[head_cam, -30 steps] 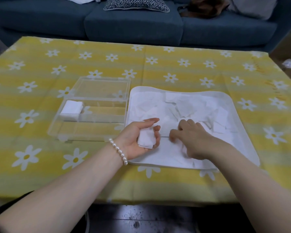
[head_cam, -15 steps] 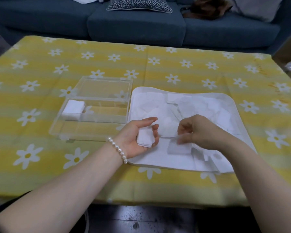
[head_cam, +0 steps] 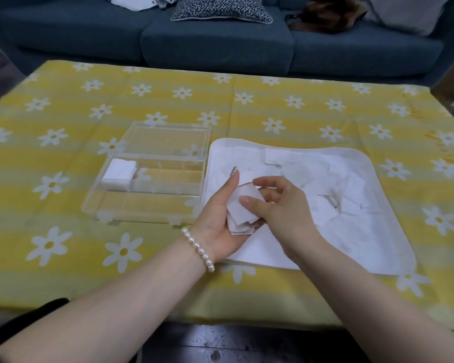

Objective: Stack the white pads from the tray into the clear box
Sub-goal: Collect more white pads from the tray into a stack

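Note:
My left hand [head_cam: 219, 218], palm up over the tray's left edge, holds a small stack of white pads [head_cam: 243, 214]. My right hand [head_cam: 278, 205] pinches the top pad of that stack between thumb and fingers. The white tray [head_cam: 357, 247] lies on the right of the table with several loose white pads [head_cam: 325, 176] scattered across it. Left of the tray stands the clear box [head_cam: 152, 176], lid folded back, with a neat pile of pads [head_cam: 119, 172] in its far-left compartment.
The yellow tablecloth with white daisies [head_cam: 63, 231] covers the whole table. A dark blue sofa [head_cam: 215, 43] with a patterned cushion [head_cam: 220, 7] runs along the far edge. A pearl bracelet [head_cam: 198, 248] circles my left wrist.
My right hand lifted a pad off the tray and brought it left onto the stack in my left hand. My left hand opened slightly and the stack has grown.

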The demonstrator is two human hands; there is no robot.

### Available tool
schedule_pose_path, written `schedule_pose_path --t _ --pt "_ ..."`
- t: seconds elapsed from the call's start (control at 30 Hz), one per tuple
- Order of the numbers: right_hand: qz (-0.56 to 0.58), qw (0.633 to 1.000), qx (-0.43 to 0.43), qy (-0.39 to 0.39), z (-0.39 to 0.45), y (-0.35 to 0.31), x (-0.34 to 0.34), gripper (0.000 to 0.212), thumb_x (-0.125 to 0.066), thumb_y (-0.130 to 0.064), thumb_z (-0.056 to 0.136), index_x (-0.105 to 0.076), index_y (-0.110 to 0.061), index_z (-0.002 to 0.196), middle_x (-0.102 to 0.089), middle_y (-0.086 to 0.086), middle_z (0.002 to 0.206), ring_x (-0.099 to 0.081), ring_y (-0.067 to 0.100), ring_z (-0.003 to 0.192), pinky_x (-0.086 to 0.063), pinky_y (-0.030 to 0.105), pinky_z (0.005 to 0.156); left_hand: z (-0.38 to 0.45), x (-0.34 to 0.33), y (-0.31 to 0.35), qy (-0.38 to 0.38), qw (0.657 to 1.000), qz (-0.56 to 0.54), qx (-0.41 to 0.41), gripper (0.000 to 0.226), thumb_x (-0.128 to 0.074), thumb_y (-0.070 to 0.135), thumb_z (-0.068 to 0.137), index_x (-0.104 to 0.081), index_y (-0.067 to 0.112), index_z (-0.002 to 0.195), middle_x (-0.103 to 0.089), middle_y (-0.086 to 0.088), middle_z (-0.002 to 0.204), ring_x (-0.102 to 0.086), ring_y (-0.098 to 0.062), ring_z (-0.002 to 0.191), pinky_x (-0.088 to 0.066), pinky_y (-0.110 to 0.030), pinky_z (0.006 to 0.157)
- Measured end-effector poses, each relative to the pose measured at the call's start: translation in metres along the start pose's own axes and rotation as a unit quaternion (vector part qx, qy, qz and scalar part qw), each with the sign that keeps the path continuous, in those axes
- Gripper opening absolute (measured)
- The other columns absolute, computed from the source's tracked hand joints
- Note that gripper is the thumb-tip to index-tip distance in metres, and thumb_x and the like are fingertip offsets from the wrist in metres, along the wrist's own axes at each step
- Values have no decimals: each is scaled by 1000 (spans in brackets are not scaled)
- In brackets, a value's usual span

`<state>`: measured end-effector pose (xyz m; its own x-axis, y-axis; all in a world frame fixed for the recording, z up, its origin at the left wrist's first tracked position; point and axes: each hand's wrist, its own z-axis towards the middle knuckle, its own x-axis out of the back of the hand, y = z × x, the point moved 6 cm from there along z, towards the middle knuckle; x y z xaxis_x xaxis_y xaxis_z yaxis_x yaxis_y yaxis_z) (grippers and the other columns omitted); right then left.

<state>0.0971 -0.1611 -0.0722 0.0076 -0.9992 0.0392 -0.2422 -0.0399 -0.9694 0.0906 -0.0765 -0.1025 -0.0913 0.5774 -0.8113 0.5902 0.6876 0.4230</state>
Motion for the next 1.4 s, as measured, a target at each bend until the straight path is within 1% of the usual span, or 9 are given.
schedule_pose_path --t 0.13,0.33,0.43,0.53,0.73,0.9,1.17,1.3,1.4 --pt "-213 971 101 -50 -5 -15 -4 34 -66 -22 85 -61 -14 118 -61 -8 88 -58 8 80 -49 24 79 -1 6 3 15 1000 -20 15 40 -57 42 82 -62 5 96 -66 -12 87 -67 -24 78 -57 -27 65" --pt "-495 822 273 -69 -11 -33 3 72 -47 -69 73 -59 -21 125 -51 -5 87 -43 15 89 -34 25 75 -5 -1 1 -29 998 -21 57 47 -55 44 82 -62 4 105 -66 -13 89 -68 -25 78 -57 -29 61" --pt "-453 837 298 -69 -10 -39 12 88 -54 -75 52 -59 -25 125 -44 -7 97 -39 13 96 -34 24 84 -4 0 -2 -35 997 -4 69 49 -57 46 81 -57 10 114 -66 -11 91 -67 -22 79 -54 -28 59" --pt "-449 836 281 -146 -12 -38 9 112 -75 -69 41 -27 -40 138 -35 -14 121 -25 1 114 -24 30 103 -1 2 -4 -40 996 7 75 47 -65 47 77 -58 11 107 -65 -10 87 -65 -22 76 -55 -33 67" --pt "-493 812 251 -186 -12 -18 -4 120 -81 -55 55 -7 -35 148 -45 -6 131 -34 9 120 -26 32 106 1 -1 -10 -88 992 36 89 72 -68 61 67 -49 16 120 -51 -7 105 -50 -24 106 -47 -36 87" --pt "-483 813 278 -166 -13 -18 -10 100 -73 -49 64 -19 -32 146 -59 -2 106 -51 16 101 -40 37 94 1 -2 -11 -71 993 58 76 76 -50 74 68 -62 11 109 -62 -7 95 -67 -20 89 -56 -30 75" --pt "-500 813 254 -159 -15 -17 -11 106 -74 -56 64 -13 -31 148 -52 -17 72 -41 4 87 -37 28 92 4 6 -12 -74 989 108 70 67 -89 50 41 -69 15 95 -53 0 77 -52 -9 64 -49 -20 57" --pt "-475 826 246 -176 -14 -20 -8 101 -77 -50 67 -17 -32 147 -57 -10 106 -46 10 98 -38 30 94 -1 -3 -8 -115 989 53 73 58 -91 33 50 -68 9 97 -64 -8 89 -64 -21 85 -56 -32 70" --pt "-480 820 234 -206 -12 -18 -6 96 -78 -41 68 -23 -29 146 -51 -8 130 -45 16 115 -37 34 99 -3 -4 -6 -113 988 60 88 61 -88 43 51 -70 10 98 -67 -10 90 -66 -23 88 -56 -37 80"
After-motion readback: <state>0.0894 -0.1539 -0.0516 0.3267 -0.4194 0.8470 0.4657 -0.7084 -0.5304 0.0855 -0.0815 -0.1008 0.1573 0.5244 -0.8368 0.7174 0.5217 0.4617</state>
